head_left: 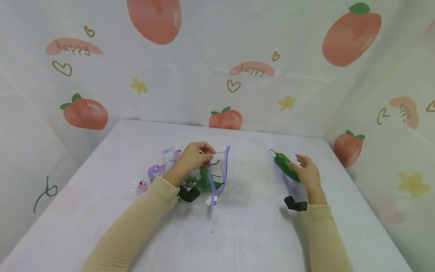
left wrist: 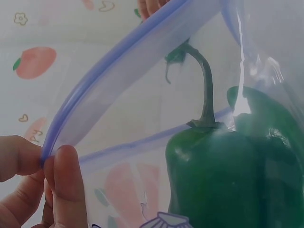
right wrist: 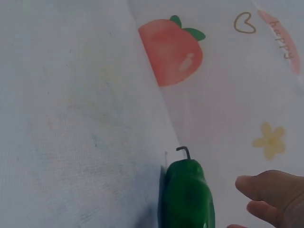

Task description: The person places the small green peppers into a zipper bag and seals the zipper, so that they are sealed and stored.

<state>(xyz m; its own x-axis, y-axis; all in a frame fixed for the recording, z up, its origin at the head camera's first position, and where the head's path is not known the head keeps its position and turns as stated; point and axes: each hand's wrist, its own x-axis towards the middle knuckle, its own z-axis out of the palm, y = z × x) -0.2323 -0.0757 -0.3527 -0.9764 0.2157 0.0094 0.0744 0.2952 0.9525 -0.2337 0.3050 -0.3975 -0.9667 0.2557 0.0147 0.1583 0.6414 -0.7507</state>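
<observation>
My left hand (head_left: 197, 155) pinches the purple zip edge (left wrist: 71, 109) of a clear plastic bag (head_left: 157, 172) between thumb and fingers, and the bag's mouth gapes toward the right. Inside lie several green peppers (left wrist: 213, 175), their stems pointing at the mouth. A single green pepper (head_left: 284, 165) rests on the table to the right, its thin curved stem toward the far side. Close beside that pepper is my right hand (head_left: 308, 174), its fingers (right wrist: 270, 187) spread and apart from the pepper (right wrist: 187, 194) in the right wrist view.
The white-covered table (head_left: 244, 226) meets a printed cloth backdrop (head_left: 190, 83) at the back and both sides. A white slider (head_left: 215, 198) sits at the near end of the bag's zip. Black wrist-worn devices (head_left: 295, 204) stick out below both hands.
</observation>
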